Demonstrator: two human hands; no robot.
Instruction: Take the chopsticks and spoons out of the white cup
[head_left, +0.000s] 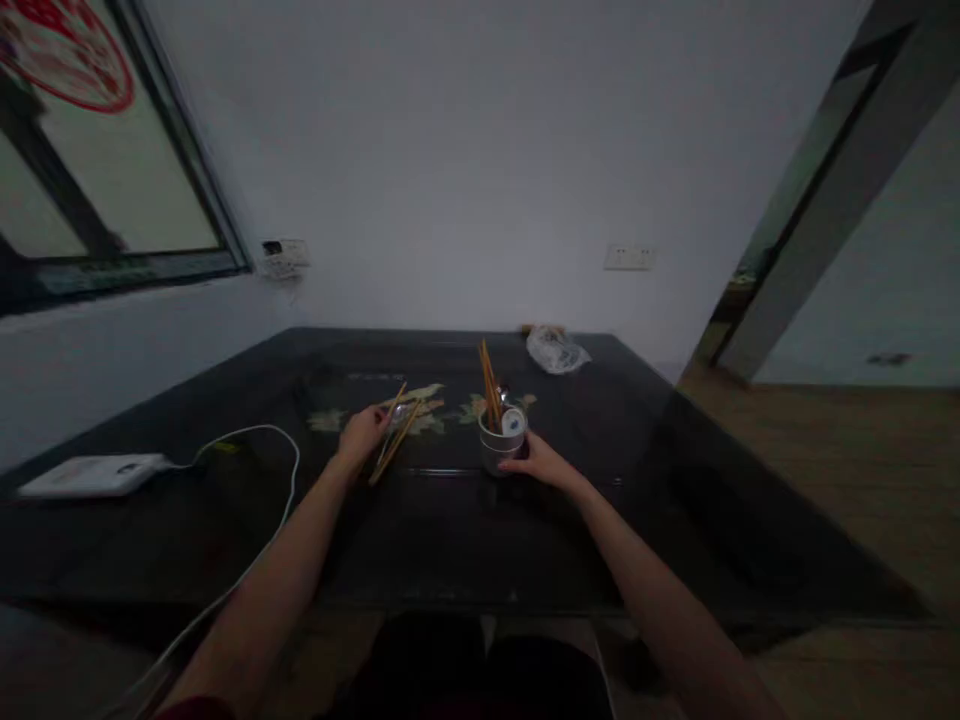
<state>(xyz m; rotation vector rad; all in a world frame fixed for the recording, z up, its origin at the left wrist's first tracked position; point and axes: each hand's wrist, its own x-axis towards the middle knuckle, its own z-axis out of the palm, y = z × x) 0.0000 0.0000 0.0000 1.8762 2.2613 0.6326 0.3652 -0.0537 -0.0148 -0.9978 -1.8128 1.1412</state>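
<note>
My right hand (537, 462) wraps round the right side of a light-coloured utensil holder (498, 455), which stands upright on the dark table. Several wooden chopsticks (489, 385), a metal spoon (503, 394) and a white spoon with a blue mark (514, 422) stick up out of the holder. To the left, my left hand (364, 436) has its fingertips closed on a wooden chopstick (395, 400). Beside it, another chopstick (396, 442) slants across the tabletop, and a shiny metal spoon (401, 411) lies between them. The dim light blurs the exact finger contact.
The dark glossy table (555, 540) has a printed flower pattern in its middle. A crumpled clear plastic bag (556, 350) lies at the back edge. At left, a white flat device (94, 476) trails a white cable (294, 470) past my left forearm. A wall stands behind the table.
</note>
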